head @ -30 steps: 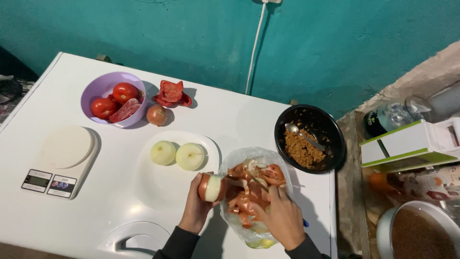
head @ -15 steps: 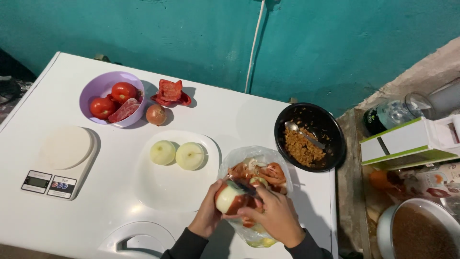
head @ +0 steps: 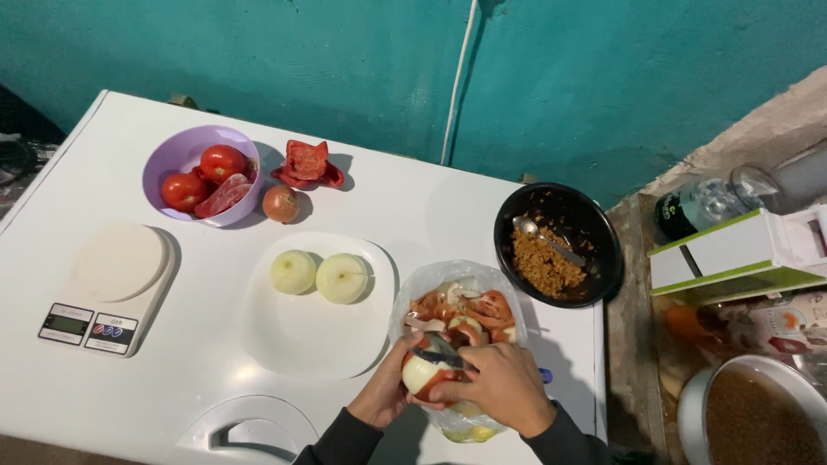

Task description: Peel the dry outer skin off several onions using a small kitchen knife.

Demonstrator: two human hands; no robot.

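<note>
Two peeled onions [head: 320, 275] are already parked on the white plate [head: 301, 344], while a third, half-skinned onion [head: 424, 376] is gripped in the left hand [head: 385, 394] over the scrap bag [head: 431, 288], and a knife [head: 441, 358] is clamped in the right hand [head: 500, 387]. One unpeeled onion [head: 281, 203] is left by the purple bowl [head: 177, 153]. Package-wise, a green-and-white box [head: 741, 257] and a dark bottle with a pale label [head: 689, 209] are seen at the right.

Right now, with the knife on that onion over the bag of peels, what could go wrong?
The knife in the right hand lies close to the left hand gripping the half-peeled onion: a slip might cut fingers. The peel bag sits near the table's front edge, so peels could spill off.
</note>
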